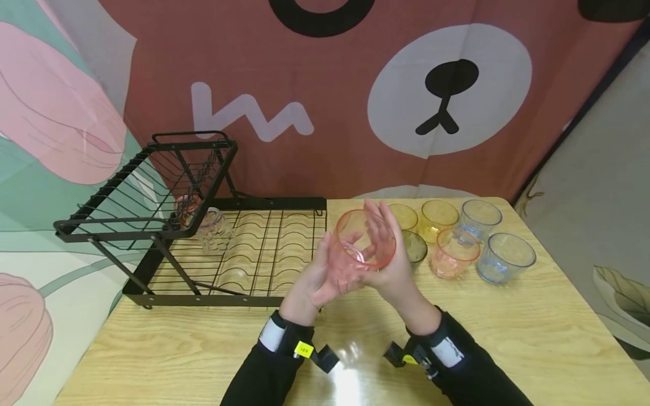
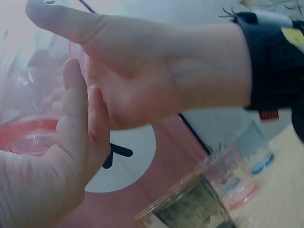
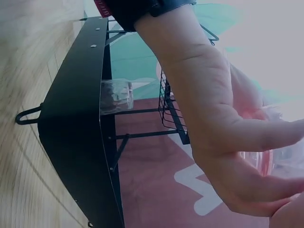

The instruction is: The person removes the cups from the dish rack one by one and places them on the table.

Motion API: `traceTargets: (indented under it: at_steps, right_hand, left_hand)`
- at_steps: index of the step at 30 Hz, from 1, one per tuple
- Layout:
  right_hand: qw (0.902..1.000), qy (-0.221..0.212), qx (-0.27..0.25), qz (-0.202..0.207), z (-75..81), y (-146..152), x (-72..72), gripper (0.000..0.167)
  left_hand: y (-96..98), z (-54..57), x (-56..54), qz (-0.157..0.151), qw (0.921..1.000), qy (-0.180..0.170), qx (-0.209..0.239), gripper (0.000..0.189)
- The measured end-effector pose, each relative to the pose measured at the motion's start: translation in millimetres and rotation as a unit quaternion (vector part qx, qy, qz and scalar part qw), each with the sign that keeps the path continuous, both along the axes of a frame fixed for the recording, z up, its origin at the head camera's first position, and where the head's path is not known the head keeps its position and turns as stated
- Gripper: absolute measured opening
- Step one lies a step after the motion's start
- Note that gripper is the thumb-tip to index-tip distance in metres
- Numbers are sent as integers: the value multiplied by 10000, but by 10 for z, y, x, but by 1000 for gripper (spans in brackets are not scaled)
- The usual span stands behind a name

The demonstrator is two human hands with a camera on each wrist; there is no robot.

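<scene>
Both hands hold a transparent pink glass (image 1: 350,260) above the table, tilted with its open rim towards the head camera. My left hand (image 1: 315,279) grips it from the left and below, some of its fingers hidden behind the glass. From the right, my right hand (image 1: 398,270) holds the same glass, its thumb near the lower side and its fingers reaching up behind the rim. In the left wrist view the pink glass (image 2: 33,90) is partly cut off by the frame edge. The right wrist view shows fingers curled round its pink part.
A black two-tier dish rack (image 1: 228,300) stands at left, with a clear upturned glass (image 1: 215,228) and a reddish glass (image 1: 188,207) in it. At right are yellow glasses (image 1: 439,220), a dark glass (image 1: 415,248), another pink glass (image 1: 455,256) and blue glasses (image 1: 505,260).
</scene>
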State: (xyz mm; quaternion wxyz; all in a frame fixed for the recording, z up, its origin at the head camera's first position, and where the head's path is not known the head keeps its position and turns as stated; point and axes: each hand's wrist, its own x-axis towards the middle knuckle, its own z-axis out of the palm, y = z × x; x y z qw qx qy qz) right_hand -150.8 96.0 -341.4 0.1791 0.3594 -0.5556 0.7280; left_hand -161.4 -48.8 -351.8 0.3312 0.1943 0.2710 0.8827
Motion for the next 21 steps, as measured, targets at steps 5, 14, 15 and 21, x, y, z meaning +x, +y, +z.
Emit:
traceTargets:
  at_steps: [5, 14, 15, 21]
  right_hand:
    - [9986, 271, -260, 368, -17, 49, 11, 102]
    - [9896, 69, -848, 1161, -54, 64, -47, 80]
    - [9896, 57, -830, 1177, -57, 57, -60, 79]
    - [9910, -212, -744, 1095, -56, -14, -155, 77]
  left_hand:
    - [38, -16, 25, 10, 9979, 556, -343, 75]
    - [-4, -60, 45, 255, 9834, 939, -1534, 96]
    - [-10, -74, 30, 250, 9830, 946, -1556, 94]
    - [-85, -110, -114, 288, 9834, 1015, -1480, 84]
